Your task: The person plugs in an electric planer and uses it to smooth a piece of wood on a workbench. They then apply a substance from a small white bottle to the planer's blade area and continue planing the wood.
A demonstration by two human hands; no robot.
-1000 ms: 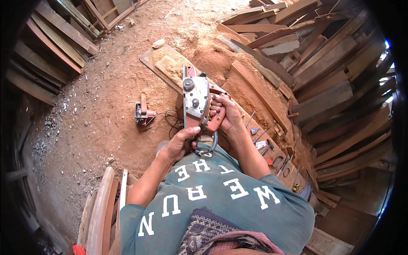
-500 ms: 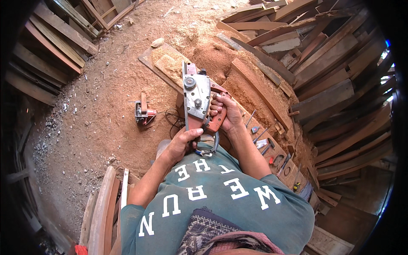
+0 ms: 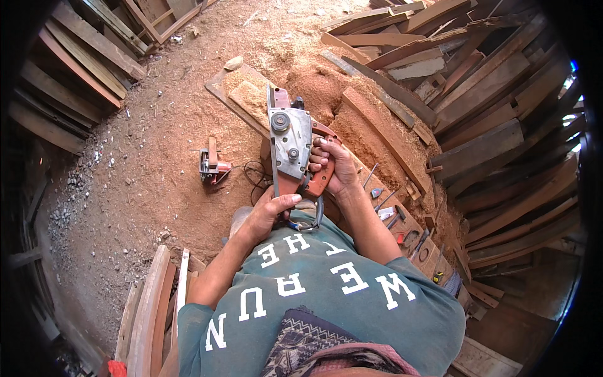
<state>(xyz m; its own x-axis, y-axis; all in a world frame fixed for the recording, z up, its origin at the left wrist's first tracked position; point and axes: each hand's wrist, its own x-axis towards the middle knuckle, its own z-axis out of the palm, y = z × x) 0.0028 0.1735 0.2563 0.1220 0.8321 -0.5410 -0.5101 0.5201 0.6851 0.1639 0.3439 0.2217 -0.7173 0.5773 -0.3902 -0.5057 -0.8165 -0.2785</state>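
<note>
An electric hand planer with a silver-grey side and a red-orange body lies turned on its side in front of my torso. Two round pulleys show on its upward-facing side. My right hand is wrapped around its red handle. At the near end of the planer, my left hand grips the body with the thumb on top; most of the other fingers are hidden beneath. A grey cord bends from the handle down toward my lap. Under the planer's far end is a wooden board sprinkled with sawdust.
A red circular saw sits on the sawdust-covered floor to the left. Hand tools, including a hammer, lie on a wooden bench at my right. Planks are stacked along the right side, more boards at the far left.
</note>
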